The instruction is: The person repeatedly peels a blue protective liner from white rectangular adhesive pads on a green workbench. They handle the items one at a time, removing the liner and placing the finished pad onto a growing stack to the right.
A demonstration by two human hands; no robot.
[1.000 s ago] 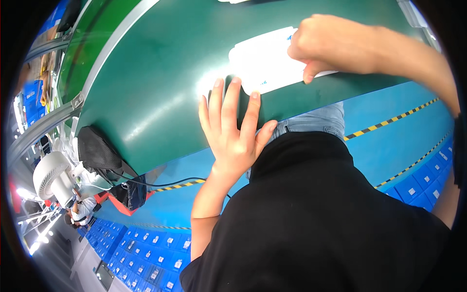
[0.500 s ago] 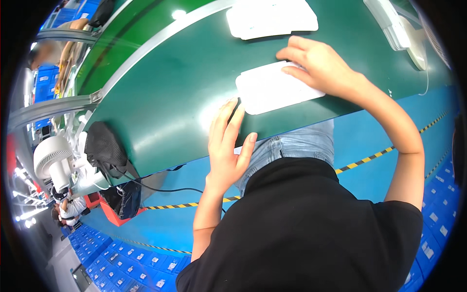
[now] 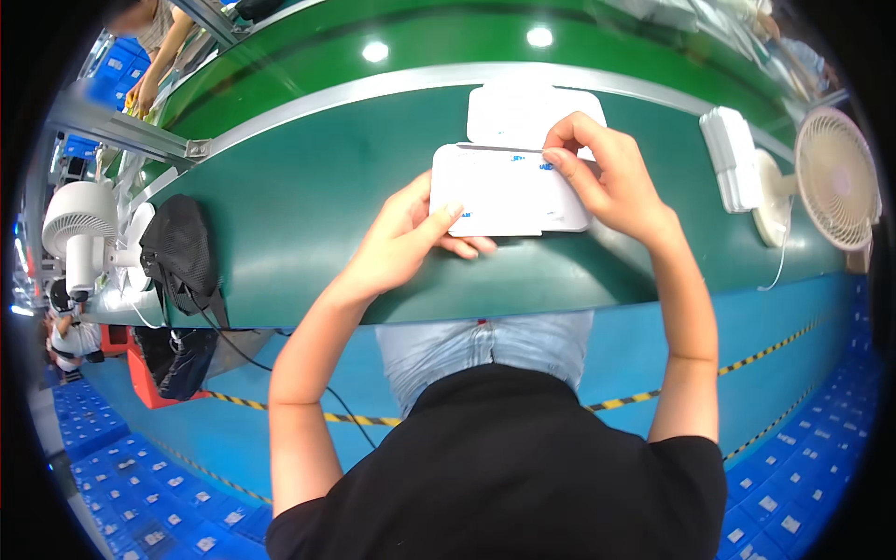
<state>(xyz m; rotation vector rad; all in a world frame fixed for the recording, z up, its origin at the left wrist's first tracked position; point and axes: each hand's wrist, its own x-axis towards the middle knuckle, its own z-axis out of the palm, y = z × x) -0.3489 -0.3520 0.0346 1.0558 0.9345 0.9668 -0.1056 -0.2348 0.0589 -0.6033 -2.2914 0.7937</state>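
Observation:
A flat white panel (image 3: 495, 191) with rounded corners and small blue marks is tilted up over the green table. My left hand (image 3: 401, 229) grips its left end, thumb on top and fingers underneath. At its far edge, toward the right, my right hand (image 3: 597, 168) is closed, thumb and forefinger pinched beside a blue mark. Whatever thin bit sits in that pinch is too small to make out. The panel's near edge has a step right of the middle, possibly a second layer. Just beyond lie more white panels (image 3: 532, 107), partly covered by the held one.
Several white pieces (image 3: 731, 159) stand stacked at the right, beside a white fan (image 3: 835, 177). Another fan (image 3: 84, 219) and a black mesh bag (image 3: 182, 247) are at the table's left end. A metal rail (image 3: 373, 86) borders a green belt (image 3: 448, 42); another person's arm (image 3: 168, 65) shows far left.
My left hand, open on the table before, now grips the panel, which has come up off the tabletop. My right fingers have closed into a pinch at its far edge. The view has turned.

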